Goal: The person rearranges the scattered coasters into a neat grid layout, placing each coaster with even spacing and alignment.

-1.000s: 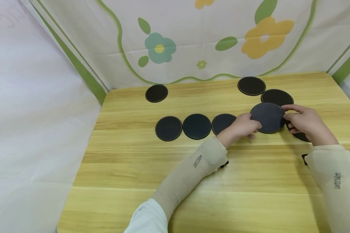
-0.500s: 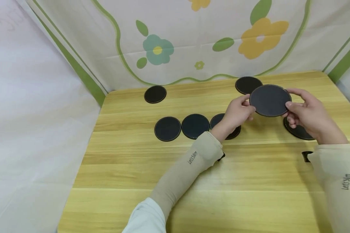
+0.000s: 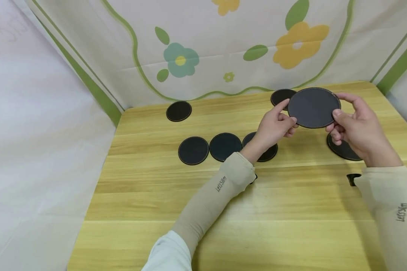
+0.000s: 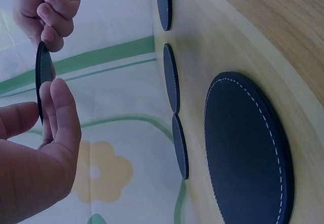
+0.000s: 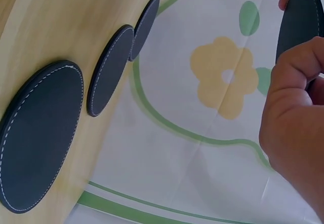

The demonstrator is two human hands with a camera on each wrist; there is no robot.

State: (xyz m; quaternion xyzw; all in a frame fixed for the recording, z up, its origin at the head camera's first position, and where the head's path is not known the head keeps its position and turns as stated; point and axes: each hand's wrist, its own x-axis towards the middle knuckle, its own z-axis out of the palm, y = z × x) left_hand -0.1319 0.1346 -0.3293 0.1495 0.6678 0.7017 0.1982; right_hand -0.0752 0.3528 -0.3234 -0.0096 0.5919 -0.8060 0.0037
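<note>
Coaster (image 3: 314,108), round, dark, stitch-edged, faces me tilted, its width running crosswise between my left hand (image 3: 274,127) and right hand (image 3: 362,128), both pinching it.

Left fingers (image 4: 63,105) and right fingers (image 4: 56,21) pinching dark disc (image 4: 45,66), four discs (image 4: 245,148) on wooden tabletop (image 4: 288,36)

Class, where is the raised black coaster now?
In the head view, the black coaster is right of centre, held above the table between the left hand and right hand.
</note>
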